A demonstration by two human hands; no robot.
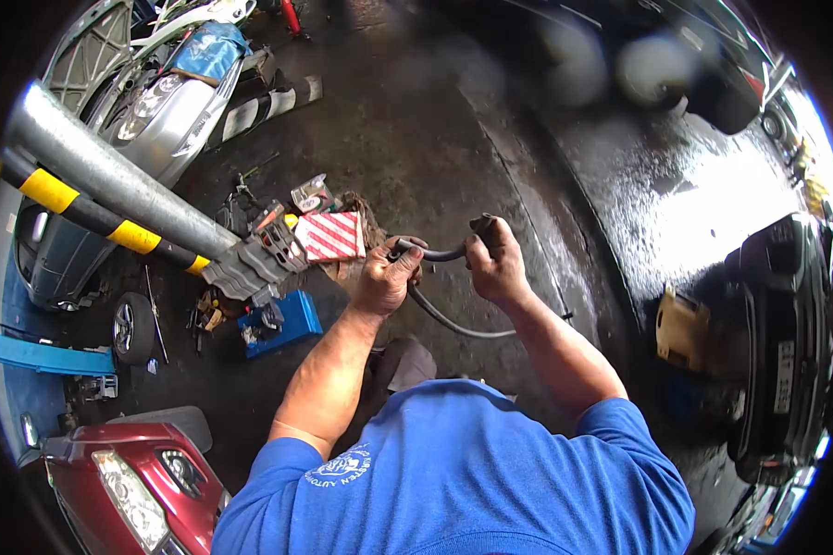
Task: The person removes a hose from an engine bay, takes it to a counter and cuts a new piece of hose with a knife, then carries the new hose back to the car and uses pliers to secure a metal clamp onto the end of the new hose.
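A dark grey rubber hose (463, 330) loops between my two hands, held out in front of my chest above the floor. My left hand (387, 279) is closed around it, with a hose end showing by the thumb. My right hand (497, 264) grips the same hose a short way to the right, and a dark end sticks up past its fingers. Between the hands a short stretch of hose bows slightly downward. The longer part hangs below in a curve toward my right forearm.
Left of my hands, a red-and-white striped box (330, 237) sits by a grey metal bracket (254, 264) and a thick metal post (120, 166). A blue toolbox (292, 322) and a wheel (134, 328) are on the floor. Cars stand around, including a dark red one (148, 481).
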